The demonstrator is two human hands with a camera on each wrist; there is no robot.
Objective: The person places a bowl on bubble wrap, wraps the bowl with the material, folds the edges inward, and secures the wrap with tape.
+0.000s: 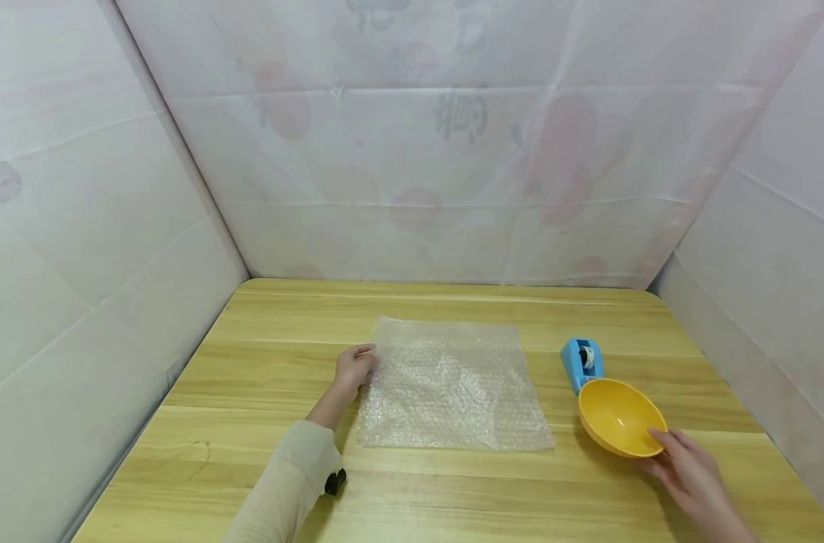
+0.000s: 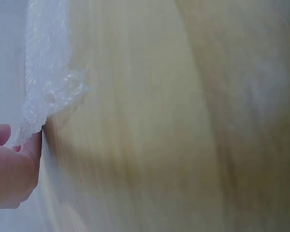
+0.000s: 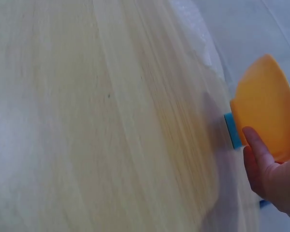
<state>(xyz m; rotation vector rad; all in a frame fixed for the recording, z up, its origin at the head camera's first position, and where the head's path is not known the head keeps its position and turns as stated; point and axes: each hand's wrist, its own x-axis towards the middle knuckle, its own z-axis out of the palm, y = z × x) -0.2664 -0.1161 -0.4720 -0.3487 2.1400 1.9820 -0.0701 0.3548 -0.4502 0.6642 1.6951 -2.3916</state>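
Sheet of clear plastic bubble wrap (image 1: 455, 388), roughly rectangular, spread over the middle of a yellow-brown wood-grain worktop (image 1: 439, 498). Full outline visible from head camera only. At its left edge: left hand (image 1: 353, 369), below a cream sleeve (image 1: 279, 475). From head view, hold on the edge hard to read; from left wrist view, clear: plastic pinched between thumb and fingers, crumpled just beside the grip.

Well apart, to the right of the sheet: round yellow bowl (image 1: 618, 415), gripped at the near-right rim by right hand (image 1: 690, 471). Thumb over the inside of the rim, as seen from head view; fingers against the outer wall, as seen from right wrist view. Smooth hollow inside shown by head camera; outer wall and underside by right wrist camera, along with a shadow cast on the wood, apart from the bowl. Held above the worktop, then, and tilted.

Just beyond the bowl: light-blue plastic tape dispenser (image 1: 572, 365) with a white roll, near end partly covered in head view. Reduced to a blue sliver behind the bowl in right wrist view. Contact between bowl and dispenser: cannot tell.
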